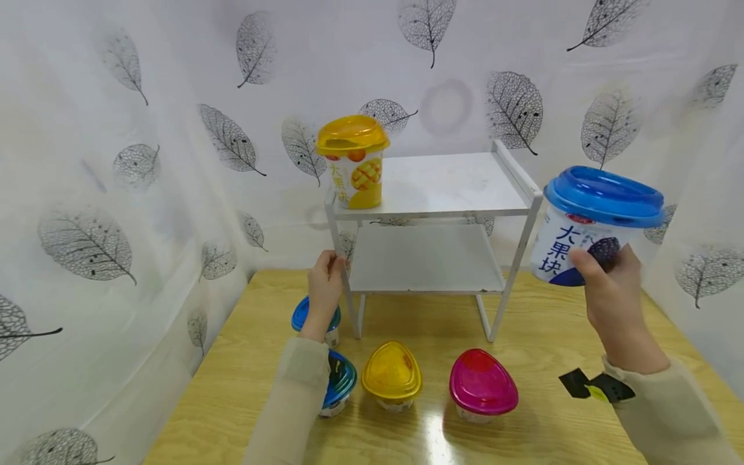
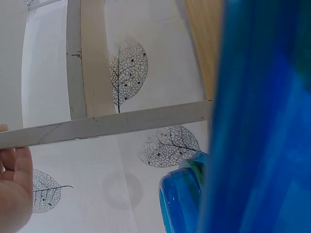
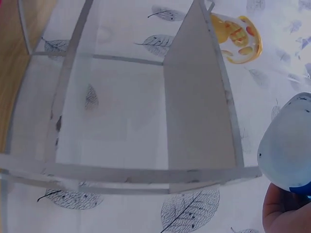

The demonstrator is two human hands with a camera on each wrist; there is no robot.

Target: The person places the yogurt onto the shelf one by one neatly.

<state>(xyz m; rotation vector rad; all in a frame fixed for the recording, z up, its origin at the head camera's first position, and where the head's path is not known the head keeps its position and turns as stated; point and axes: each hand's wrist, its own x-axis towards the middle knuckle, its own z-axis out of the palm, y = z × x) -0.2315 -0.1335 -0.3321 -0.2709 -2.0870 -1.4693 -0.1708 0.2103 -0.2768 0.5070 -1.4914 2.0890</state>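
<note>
My right hand [image 1: 616,307] grips a blue-lidded yogurt cup [image 1: 603,223] by its lower side, in the air right of the shelf; its white base [image 3: 287,143] shows in the right wrist view. At the left, my left hand [image 1: 325,287] holds the front left post [image 2: 121,120] of a white two-tier shelf [image 1: 442,213], below its top board. On the top board's left front corner a yellow-lidded yogurt cup [image 1: 353,161] stands upright. The lower board [image 1: 427,258] shows bare.
On the wooden table [image 1: 227,400], in front of the shelf, stand a yellow-lidded cup [image 1: 393,372] and a pink-lidded cup [image 1: 482,384]. Two blue-lidded cups, one nearer [image 1: 339,381] and one farther [image 1: 301,314], are partly behind my left arm. A leaf-patterned sheet [image 1: 174,213] hangs behind.
</note>
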